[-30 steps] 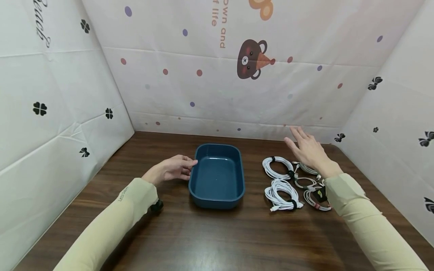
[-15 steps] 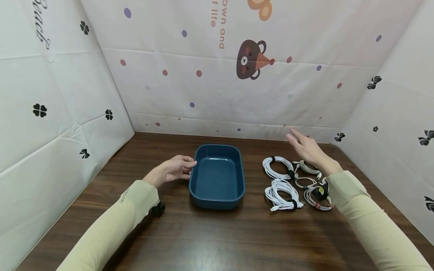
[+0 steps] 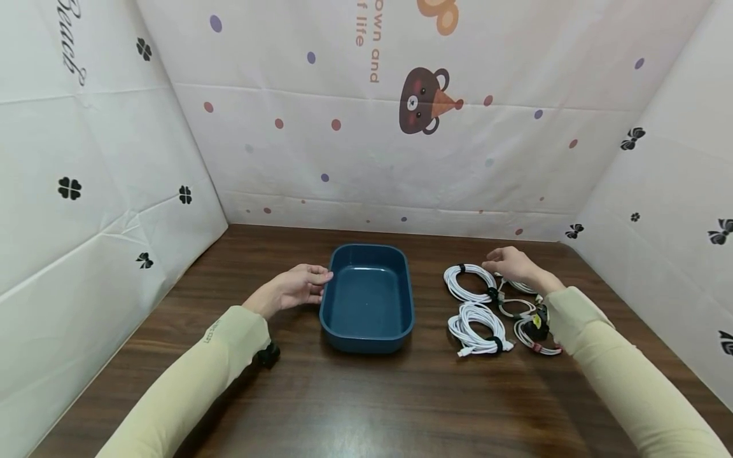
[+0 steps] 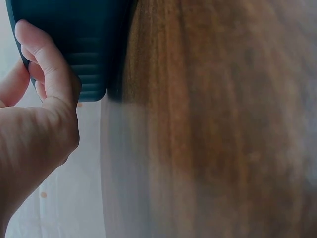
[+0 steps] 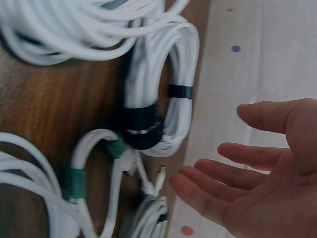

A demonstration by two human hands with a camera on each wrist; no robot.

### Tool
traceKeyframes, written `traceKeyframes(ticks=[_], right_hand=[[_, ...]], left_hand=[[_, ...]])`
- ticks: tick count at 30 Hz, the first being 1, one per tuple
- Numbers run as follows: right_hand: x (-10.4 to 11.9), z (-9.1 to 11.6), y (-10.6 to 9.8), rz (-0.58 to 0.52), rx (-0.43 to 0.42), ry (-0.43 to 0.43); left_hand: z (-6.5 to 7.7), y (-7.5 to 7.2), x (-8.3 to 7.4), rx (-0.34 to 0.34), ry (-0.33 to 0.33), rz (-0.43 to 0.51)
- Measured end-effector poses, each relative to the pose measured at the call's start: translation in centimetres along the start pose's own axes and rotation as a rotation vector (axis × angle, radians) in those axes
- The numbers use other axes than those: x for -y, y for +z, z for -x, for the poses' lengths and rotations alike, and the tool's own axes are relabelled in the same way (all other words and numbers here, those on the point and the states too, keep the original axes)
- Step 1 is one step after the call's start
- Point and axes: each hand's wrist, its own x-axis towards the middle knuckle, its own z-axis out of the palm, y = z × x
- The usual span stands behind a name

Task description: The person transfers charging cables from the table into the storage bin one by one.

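A deep blue rectangular bin (image 3: 366,305) stands in the middle of the wooden table with nothing in it. My left hand (image 3: 294,287) holds its left side, fingertips at the rim; the left wrist view shows curled fingers against the bin's outer wall (image 4: 86,54). Over the far end of several coiled cables, my right hand (image 3: 518,267) is lowered, fingers apart and holding nothing. Two larger white cable coils (image 3: 480,329) lie left of it, bound with black straps (image 5: 141,124). Smaller cables (image 3: 535,337) are partly hidden under the right hand and sleeve.
White printed sheets (image 3: 366,159) stand as walls behind and on both sides of the table (image 3: 343,407). A small black device (image 3: 538,323) shows below the right cuff, and another black device (image 3: 268,355) below the left cuff.
My right hand has come down and toward me from above the back of the table to the cables, its fingers now pointing lower. The left hand and bin have stayed in place.
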Motion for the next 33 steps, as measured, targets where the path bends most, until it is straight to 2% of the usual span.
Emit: traceKeyframes(ticks=[11, 20, 24, 33], right_hand=[[-1.2, -1.4, 1.6, 0.001, 0.041, 0.037], [-1.5, -1.9, 2.2, 0.021, 0.014, 0.056], [-1.6, -1.9, 2.5, 0.036, -0.014, 0.040], [-2.1, -2.5, 2.9, 0.173, -0.091, -0.014]], left_hand=[[0.2, 0.0, 0.1, 0.012, 0.003, -0.005], [0.2, -0.1, 0.2, 0.021, 0.018, -0.003], [0.1, -0.1, 0.2, 0.016, 0.020, -0.002], [0.1, -0.1, 0.2, 0.009, 0.019, -0.011]])
